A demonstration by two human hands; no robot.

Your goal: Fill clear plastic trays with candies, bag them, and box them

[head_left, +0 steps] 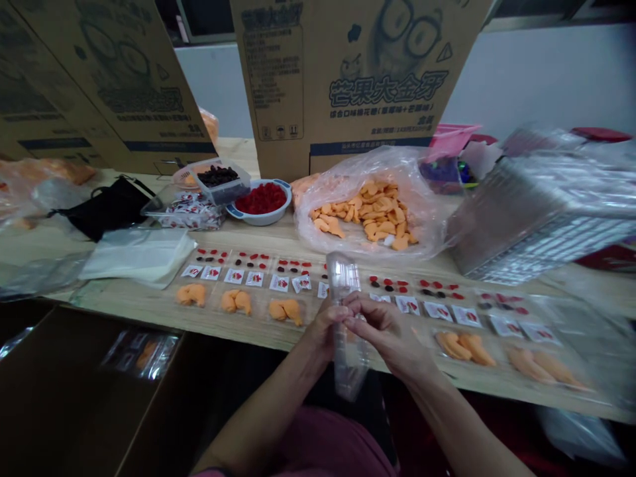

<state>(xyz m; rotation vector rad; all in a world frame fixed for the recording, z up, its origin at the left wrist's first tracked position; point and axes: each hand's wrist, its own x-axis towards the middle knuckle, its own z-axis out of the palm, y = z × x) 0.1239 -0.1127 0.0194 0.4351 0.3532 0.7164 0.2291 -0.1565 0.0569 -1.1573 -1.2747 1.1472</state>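
Both my hands meet in front of me at the table's near edge. My left hand [328,326] and my right hand [382,328] are closed on a clear plastic tray [344,278] held upright between them; its lower part hangs below my fingers. Along the wooden table [149,306] lies a row of clear trays, each with orange candy pieces [285,310], small white packets [254,278] and red and dark bits [251,260].
An open plastic bag of orange pieces [370,212] sits behind the row. A white bowl of red pieces [262,199], a tub of dark pieces [218,177], a black pouch [106,207], stacked clear trays [541,212] and tall cardboard boxes [348,73] stand around. A brown carton [74,391] is at lower left.
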